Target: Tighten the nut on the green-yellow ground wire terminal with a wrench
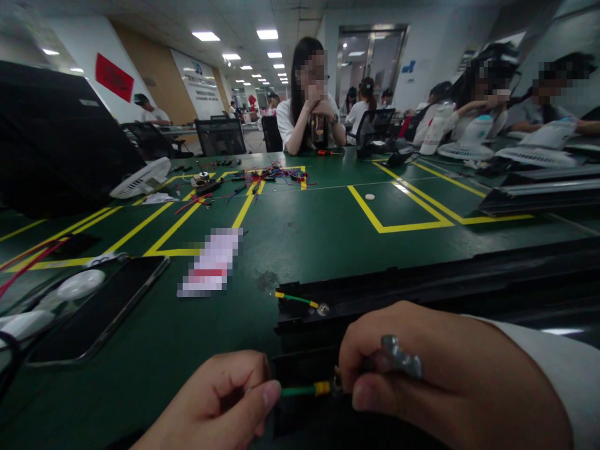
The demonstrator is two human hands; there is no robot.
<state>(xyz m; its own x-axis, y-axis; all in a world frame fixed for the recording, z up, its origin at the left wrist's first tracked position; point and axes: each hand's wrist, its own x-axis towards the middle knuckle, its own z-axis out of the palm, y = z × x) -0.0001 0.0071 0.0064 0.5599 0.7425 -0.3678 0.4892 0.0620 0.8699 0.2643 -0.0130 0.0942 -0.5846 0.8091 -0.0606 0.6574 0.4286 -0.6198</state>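
My left hand [220, 400] pinches a green wire [300, 390] with a yellow sleeve at its end, low in the view. My right hand [435, 381] is closed around a small metal tool or bit [400, 357] pressed against the wire's terminal, over the end of a long black rail [422, 287] lying on the green table. A second green-yellow wire [297, 299] with a ring terminal sits fixed on the rail just above my hands.
A black phone [100, 306] and white items [79, 284] lie at the left. A pile of coloured wires [272, 174] and a white fan [140, 180] sit farther back on the table [328, 237] with yellow tape lines. People sit across and at the right.
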